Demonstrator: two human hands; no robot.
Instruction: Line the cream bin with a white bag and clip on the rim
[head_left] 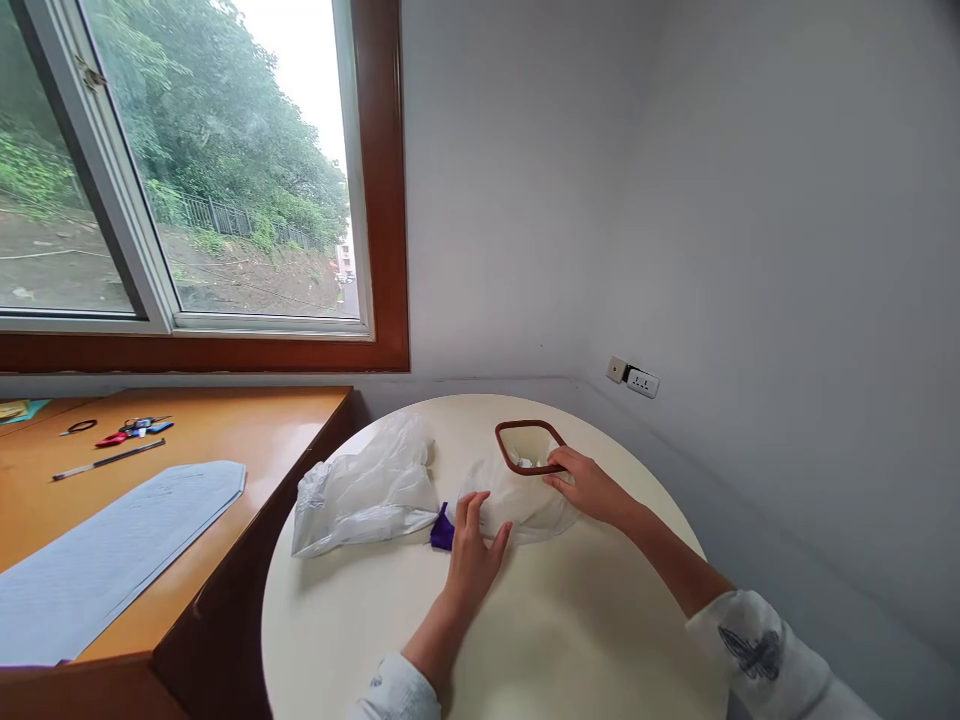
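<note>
A brown rounded-square rim (498,432) sits toward the far side of the round table, with small white bits showing inside it. Thin translucent plastic (536,510) spreads below and around the rim's near side. My right hand (589,487) grips the rim's right corner, fingers and thumb closed on it. My left hand (474,545) is open over the left part of that plastic, fingers apart; whether it touches is unclear. Just left of it lies a small purple piece (442,528), partly covered. Further left is a crumpled white plastic bag (367,490).
The cream round table (600,620) stands beside a wooden desk (285,420). On the desk are papers (142,550), a pen (109,460), a hair tie (79,427) and keys (139,428). A wall socket (643,382) is behind on the right.
</note>
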